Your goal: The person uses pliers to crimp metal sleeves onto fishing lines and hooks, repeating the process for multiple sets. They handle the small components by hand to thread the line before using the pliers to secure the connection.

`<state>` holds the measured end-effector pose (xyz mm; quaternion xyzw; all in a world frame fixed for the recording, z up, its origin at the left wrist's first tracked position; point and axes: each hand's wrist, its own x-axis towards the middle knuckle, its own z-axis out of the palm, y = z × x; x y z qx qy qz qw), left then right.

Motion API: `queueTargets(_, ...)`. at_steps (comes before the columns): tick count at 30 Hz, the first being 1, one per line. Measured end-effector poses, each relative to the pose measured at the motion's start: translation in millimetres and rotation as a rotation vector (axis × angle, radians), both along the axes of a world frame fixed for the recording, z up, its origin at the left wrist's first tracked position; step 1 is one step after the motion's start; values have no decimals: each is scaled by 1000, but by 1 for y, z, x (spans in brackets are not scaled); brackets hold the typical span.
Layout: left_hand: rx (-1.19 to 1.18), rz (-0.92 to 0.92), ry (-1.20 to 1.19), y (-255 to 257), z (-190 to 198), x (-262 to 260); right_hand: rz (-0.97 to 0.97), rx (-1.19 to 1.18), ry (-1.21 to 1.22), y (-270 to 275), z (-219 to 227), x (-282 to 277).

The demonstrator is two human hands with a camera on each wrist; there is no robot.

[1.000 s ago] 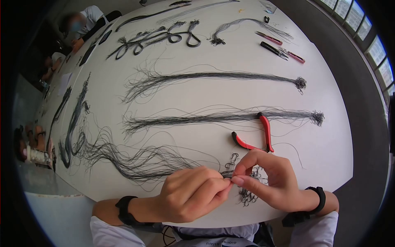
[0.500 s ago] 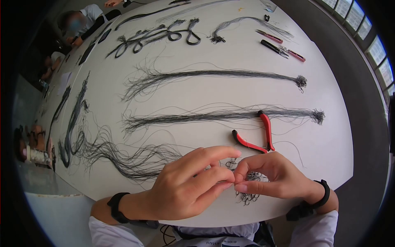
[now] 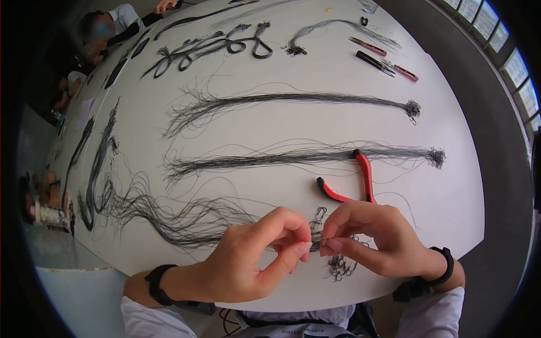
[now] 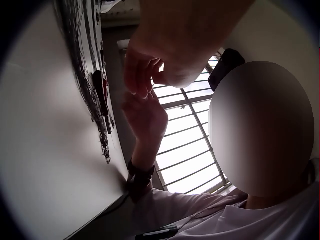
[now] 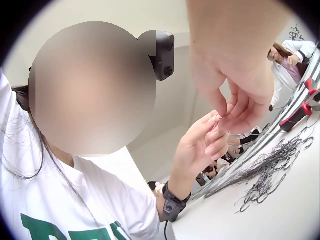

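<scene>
My right hand [image 3: 375,236] pinches a small fish hook [image 3: 323,243] between thumb and index finger, mostly hidden by the fingertips. Just left of it, my left hand [image 3: 248,256] pinches a thin dark line between thumb and fingertips; the line itself barely shows. In the right wrist view the fingertips of both hands meet closely. Beneath the hands lies a bundle of fish hooks [image 3: 341,267], its dark lines [image 3: 180,234] running loosely to the left. The same hooks [image 5: 260,187] spread over the table in the right wrist view.
Red-handled pliers [image 3: 366,174] lie spread just beyond my hands. Two more line bundles [image 3: 270,159] [image 3: 282,97] stretch across the white table [image 3: 451,197]. Thread snips [image 3: 375,63] lie at the far right, looped bundles [image 3: 211,48] farther back. Another person [image 3: 112,25] sits at the far left.
My left hand loosened and raised its index finger half a second ago, and its thumb and fingertips are now together again. My right hand keeps its pinch at nearly the same spot.
</scene>
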<state>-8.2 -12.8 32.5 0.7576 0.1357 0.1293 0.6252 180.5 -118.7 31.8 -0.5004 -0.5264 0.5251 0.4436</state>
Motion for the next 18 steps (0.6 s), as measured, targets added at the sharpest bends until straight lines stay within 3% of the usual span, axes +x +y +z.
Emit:
queueTargets(6,302,104,-91,-3,-2,6,-8,-165,215,-1,2,3)
queueTargets(11,581,115,-165,-1,-5,9,102,-285,339,0,0,5)
queueTargets(18,577,132,-162,-1,-6,9,161,-376,437,2,-4,9)
